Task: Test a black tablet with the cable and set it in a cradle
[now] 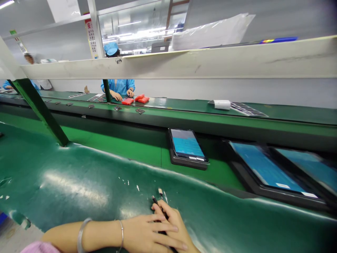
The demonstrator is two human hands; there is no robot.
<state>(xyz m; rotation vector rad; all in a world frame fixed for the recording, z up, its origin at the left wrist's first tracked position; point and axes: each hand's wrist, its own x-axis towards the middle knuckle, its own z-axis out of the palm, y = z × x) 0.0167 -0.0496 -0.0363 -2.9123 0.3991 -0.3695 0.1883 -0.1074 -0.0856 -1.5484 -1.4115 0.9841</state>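
Note:
My left hand (147, 232), with two bracelets on its wrist and forearm, lies across my right hand with its fingers stretched out. Under it, my right hand (177, 225) is closed around a thin black cable (154, 200), whose dark end pokes out past the fingers. Just ahead, a pale-tipped plug (160, 192) touches the green mat; its dark lead runs back toward the right hand. Part of the cable and of the right fingers is hidden beneath the left hand.
Beyond the mat edge, a tablet (186, 144) in a black tray sits on the green belt (126, 146). Blurred tablets (265, 165) lie to the right. A green post (42, 112) and white beam (184, 65) cross ahead. A co-worker (118, 86) handles red packets (142, 98) opposite.

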